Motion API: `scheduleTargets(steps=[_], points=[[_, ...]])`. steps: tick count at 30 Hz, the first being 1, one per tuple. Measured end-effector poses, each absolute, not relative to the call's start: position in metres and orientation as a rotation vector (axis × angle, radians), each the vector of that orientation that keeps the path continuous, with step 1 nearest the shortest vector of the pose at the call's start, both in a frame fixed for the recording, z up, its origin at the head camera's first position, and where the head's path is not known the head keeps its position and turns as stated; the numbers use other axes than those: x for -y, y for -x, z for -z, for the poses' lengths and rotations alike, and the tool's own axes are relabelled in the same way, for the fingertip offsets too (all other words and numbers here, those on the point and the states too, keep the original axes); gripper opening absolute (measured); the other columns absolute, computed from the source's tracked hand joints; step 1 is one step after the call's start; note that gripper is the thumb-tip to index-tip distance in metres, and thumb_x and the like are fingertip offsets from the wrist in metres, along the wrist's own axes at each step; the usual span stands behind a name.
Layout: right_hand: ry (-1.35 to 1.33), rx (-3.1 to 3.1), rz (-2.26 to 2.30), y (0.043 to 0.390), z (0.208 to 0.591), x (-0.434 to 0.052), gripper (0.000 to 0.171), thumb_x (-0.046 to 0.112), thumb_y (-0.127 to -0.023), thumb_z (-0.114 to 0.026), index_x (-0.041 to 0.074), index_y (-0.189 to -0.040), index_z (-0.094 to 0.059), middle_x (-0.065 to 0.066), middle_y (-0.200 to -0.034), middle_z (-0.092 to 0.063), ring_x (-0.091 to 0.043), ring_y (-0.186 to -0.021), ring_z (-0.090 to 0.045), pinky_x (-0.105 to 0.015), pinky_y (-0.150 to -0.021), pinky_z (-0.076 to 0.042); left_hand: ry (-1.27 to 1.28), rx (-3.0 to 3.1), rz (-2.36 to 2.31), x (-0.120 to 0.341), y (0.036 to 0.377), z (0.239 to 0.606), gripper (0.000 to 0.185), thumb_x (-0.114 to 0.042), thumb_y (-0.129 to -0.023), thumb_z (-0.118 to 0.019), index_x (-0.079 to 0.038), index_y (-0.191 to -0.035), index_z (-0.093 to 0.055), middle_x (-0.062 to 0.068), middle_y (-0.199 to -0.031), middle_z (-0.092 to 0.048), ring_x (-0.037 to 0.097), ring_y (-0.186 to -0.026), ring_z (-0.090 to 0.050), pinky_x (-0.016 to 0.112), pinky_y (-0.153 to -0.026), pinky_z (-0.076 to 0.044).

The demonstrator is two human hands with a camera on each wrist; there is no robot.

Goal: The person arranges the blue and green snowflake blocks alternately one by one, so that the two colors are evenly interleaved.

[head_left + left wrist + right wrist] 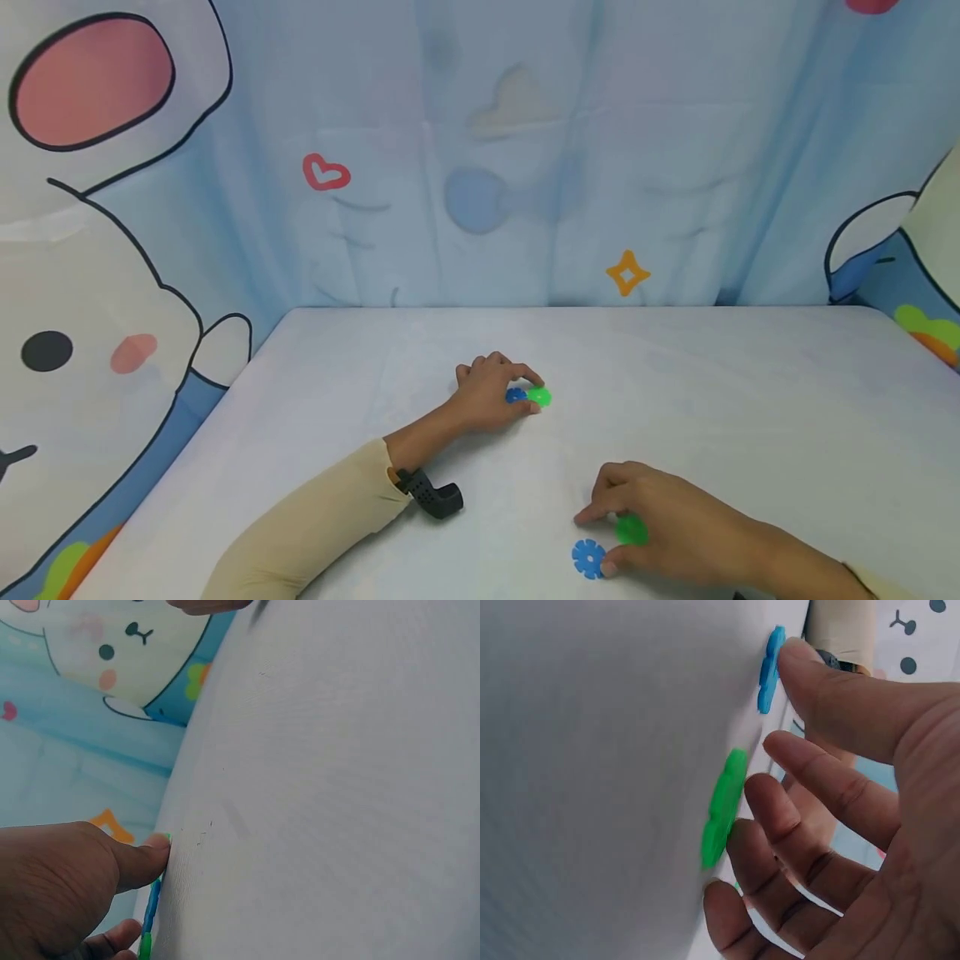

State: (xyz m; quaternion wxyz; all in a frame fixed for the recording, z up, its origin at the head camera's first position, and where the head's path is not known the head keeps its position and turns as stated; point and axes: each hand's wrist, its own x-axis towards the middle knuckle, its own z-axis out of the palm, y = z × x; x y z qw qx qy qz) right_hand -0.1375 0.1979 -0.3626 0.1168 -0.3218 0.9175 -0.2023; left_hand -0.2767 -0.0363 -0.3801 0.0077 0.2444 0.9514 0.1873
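Where the cartoon-printed curtain (pixel 97 333) closes off the left side, the white worktop (pixel 750 400) begins, and the left hand (pixel 491 398) lies on it past the middle, its sleeve (pixel 315 521) and a black wrist mount (pixel 433 494) trailing back toward the person. Its fingers (pixel 525 372) are curled down over a blue disc (pixel 515 396) and a bright green disc (pixel 539 397), which lie side by side and seem to touch or overlap; the left wrist view shows the thumb (pixel 142 859) pressing at the edge of the pair, seen there edge-on. So this hand pinches the two pieces against the worktop rather than lifting them.

Further right and nearer the person, the right hand (pixel 667 529) rests over a second green disc (pixel 631 530), its fingers loosely bent around it, while the thumb (pixel 832 705) touches the rim of a second blue disc (pixel 588 558) lying flat just beside. In the right wrist view, fingertips meet the green piece's edge; whether they truly grip it I cannot tell.

The discs look like thin, notched plastic snowflake pieces: light, stiff, fairly slick, and lying flat enough that a fingertip would have trouble getting under them. I judge the rim the best hold, pinched between thumb and forefinger, perhaps after tipping one edge up.
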Motion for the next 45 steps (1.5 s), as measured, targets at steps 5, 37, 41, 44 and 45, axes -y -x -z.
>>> scheduleTargets(steps=[5, 37, 41, 44, 45], points=[[0.979, -2.714, 0.584, 0.134, 0.365, -0.195, 0.037, 0.06, -0.079, -0.072, 0.04, -0.109, -0.072, 0.026, -0.099, -0.051, 0.004, -0.095, -0.049, -0.024, -0.082, -0.05, -0.773, -2.969, -0.594, 0.036, 0.275, 0.378, 0.032, -0.046, -0.09, -0.068, -0.04, -0.121, -0.066, 0.003, -0.124, -0.056, 0.023, -0.117, -0.049, 0.04, -0.084, -0.029], [0.933, -2.578, 0.668, 0.124, 0.369, -0.188, 0.025, 0.048, -0.082, -0.076, 0.043, -0.098, -0.057, 0.027, -0.096, -0.053, 0.004, -0.09, -0.046, -0.024, -0.081, -0.048, -0.772, -2.961, -0.598, 0.038, 0.275, 0.377, 0.031, -0.045, -0.092, -0.066, -0.039, -0.122, -0.065, 0.004, -0.128, -0.054, 0.024, -0.12, -0.048, 0.043, -0.088, -0.03], [0.895, -2.499, 0.688, 0.125, 0.368, -0.186, 0.023, 0.042, -0.085, -0.075, 0.041, -0.1, -0.058, 0.026, -0.093, -0.055, 0.005, -0.085, -0.049, -0.023, -0.079, -0.049, -0.775, -2.955, -0.607, 0.038, 0.275, 0.377, 0.031, -0.044, -0.092, -0.066, -0.039, -0.123, -0.065, 0.005, -0.129, -0.054, 0.024, -0.121, -0.048, 0.043, -0.089, -0.03], [0.923, -2.472, 0.706, 0.124, 0.367, -0.186, 0.021, 0.043, -0.087, -0.073, 0.04, -0.101, -0.057, 0.026, -0.092, -0.055, 0.006, -0.082, -0.049, -0.021, -0.076, -0.048, -0.778, -2.952, -0.607, 0.038, 0.275, 0.377, 0.031, -0.044, -0.092, -0.065, -0.039, -0.123, -0.065, 0.005, -0.128, -0.054, 0.024, -0.12, -0.048, 0.042, -0.088, -0.03], [0.939, -2.465, 0.716, 0.124, 0.366, -0.186, 0.02, 0.042, -0.087, -0.072, 0.04, -0.101, -0.058, 0.026, -0.091, -0.055, 0.006, -0.082, -0.05, -0.021, -0.074, -0.048, -0.779, -2.951, -0.608, 0.038, 0.275, 0.377, 0.031, -0.044, -0.092, -0.065, -0.039, -0.123, -0.065, 0.005, -0.128, -0.054, 0.024, -0.12, -0.048, 0.042, -0.088, -0.03]])
